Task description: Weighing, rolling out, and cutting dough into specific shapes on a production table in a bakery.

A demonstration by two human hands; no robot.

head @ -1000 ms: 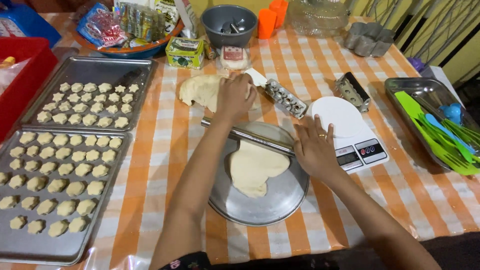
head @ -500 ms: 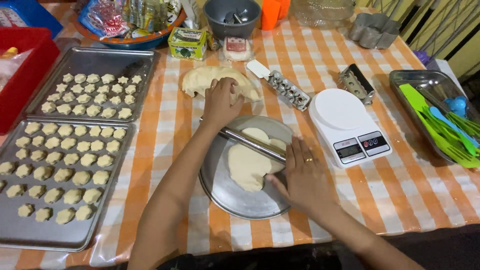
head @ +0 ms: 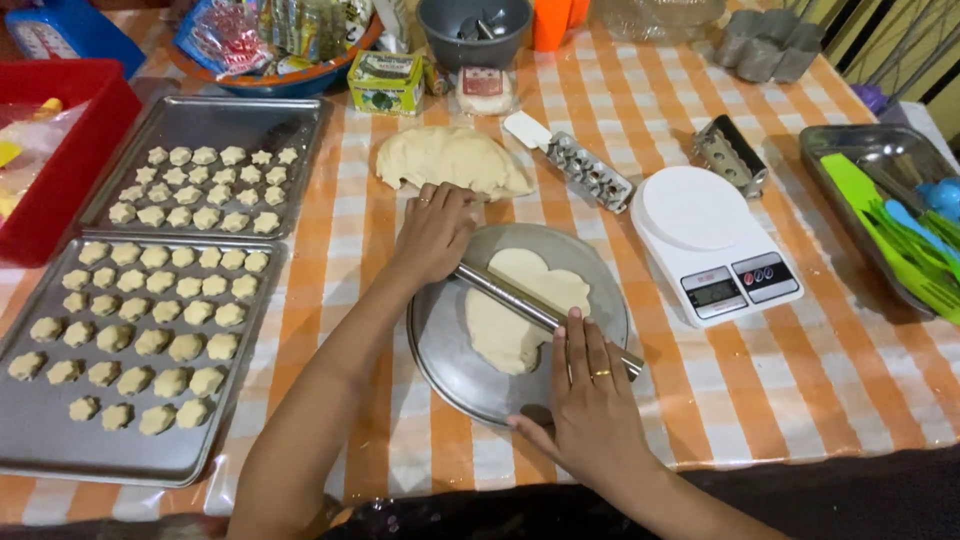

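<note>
A thin metal rolling pin [head: 520,303] lies slantwise across a flat piece of pale dough [head: 520,310] on a round metal tray [head: 450,360]. My left hand [head: 435,232] presses on the pin's far left end, fingers curled over it. My right hand [head: 590,400] rests palm down on the pin's near right end, a ring on one finger. A larger lump of dough [head: 452,160] sits on the checked tablecloth just beyond the tray.
Two baking trays [head: 40,440] [head: 290,125] with several cut dough shapes lie at left. A white kitchen scale [head: 700,235], a metal cutter strip [head: 590,170], a small metal cutter [head: 728,155], a grey bowl [head: 475,30], a red bin [head: 60,170] and a tray of green utensils [head: 880,215] surround.
Both hands have moved the rolling pin toward me across the dough; my right hand slid down to the tray's near rim, and the dough looks flatter and longer.
</note>
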